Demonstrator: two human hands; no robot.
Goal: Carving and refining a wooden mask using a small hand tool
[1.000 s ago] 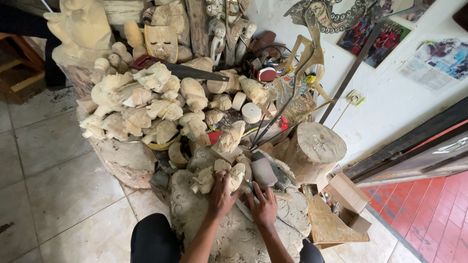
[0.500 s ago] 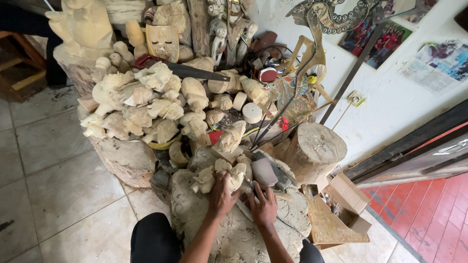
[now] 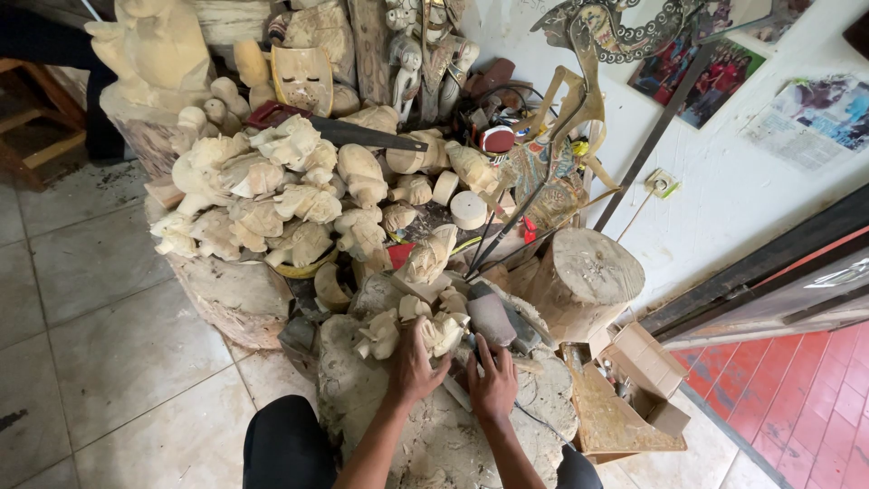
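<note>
1. Pale, chip-scarred wood forms the big stump nearest the camera, which serves as the desk; a dark-clothed knee shows at its left edge.
2. On the stump, the left hand has its grip closed around a small unfinished wooden carving, fingers wrapped over the lower part.
3. Just beside it, the right hand lies flat with fingers spread, its grip wide and holding nothing, fingertips near a grey mallet head.
4. Another rough carving rests just left of the held one, touching the stump's far rim.
5. To the right, on the floor, sit an open cardboard box and a flat wooden board.
6. Farther back, a cut log stands upright near the white wall.
7. Beyond the hands, a heap of pale carved figures covers a second stump, with a saw lying across its top.
8. At the very back stand a carved mask and a large pale statue.
</note>
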